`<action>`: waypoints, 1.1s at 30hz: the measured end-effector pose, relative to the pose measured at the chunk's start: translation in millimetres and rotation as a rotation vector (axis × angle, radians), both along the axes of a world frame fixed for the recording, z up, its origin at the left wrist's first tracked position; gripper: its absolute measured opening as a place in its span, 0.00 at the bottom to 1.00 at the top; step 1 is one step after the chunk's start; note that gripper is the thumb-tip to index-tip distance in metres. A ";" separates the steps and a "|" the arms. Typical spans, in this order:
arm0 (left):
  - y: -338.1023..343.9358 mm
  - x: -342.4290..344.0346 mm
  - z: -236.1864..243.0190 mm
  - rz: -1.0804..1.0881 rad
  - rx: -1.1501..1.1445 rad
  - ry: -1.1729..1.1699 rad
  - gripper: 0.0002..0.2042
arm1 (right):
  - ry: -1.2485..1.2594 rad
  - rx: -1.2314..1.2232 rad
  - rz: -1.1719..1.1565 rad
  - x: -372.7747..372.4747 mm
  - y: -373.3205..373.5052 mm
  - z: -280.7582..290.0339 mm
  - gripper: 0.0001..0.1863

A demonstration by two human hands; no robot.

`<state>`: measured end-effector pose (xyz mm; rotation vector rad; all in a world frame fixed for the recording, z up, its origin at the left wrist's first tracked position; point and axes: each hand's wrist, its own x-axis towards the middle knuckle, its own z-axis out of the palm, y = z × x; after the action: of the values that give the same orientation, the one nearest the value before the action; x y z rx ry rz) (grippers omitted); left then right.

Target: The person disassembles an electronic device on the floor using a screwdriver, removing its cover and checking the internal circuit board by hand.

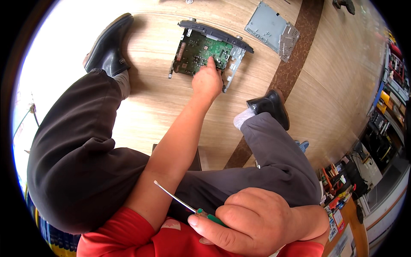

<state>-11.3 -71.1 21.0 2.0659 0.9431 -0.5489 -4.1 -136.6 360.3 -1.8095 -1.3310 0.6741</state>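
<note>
My left hand (206, 80) reaches to an open electronic unit (190, 48) on the floor, its index finger stretched onto the green circuit board and its other fingers bent. The unit has a dark front panel along its far edge and metal brackets at its sides. Close below me, my right hand (252, 216) is closed round a screwdriver (177, 198) with a green handle and a slim metal shaft pointing up-left. A flat grey metal cover (267, 28) with a perforated part lies to the right of the unit.
My booted feet (109, 45) rest either side on the light floor (321, 85), which has a dark patterned band. Cluttered shelves (387, 103) and a wooden table (353, 231) line the right. Blue footwear (304, 145) sits behind my right leg. A dark shoe (346, 5) shows at top right.
</note>
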 end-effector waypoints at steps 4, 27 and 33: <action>-7.9 -3.1 6.3 -0.003 0.051 -0.012 0.25 | -0.076 0.057 -0.008 -2.5 -3.9 -1.7 0.16; -4.1 -1.4 9.5 0.039 0.006 -0.008 0.27 | 0.012 -0.017 0.035 2.1 0.9 0.2 0.16; -7.0 -2.1 6.5 0.030 0.039 -0.002 0.29 | -0.034 0.028 0.019 1.3 -1.2 -1.5 0.15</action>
<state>-13.3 -78.1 27.5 2.0836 0.9886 -0.5160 -2.7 -137.9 358.8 -1.7952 -1.3745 0.6343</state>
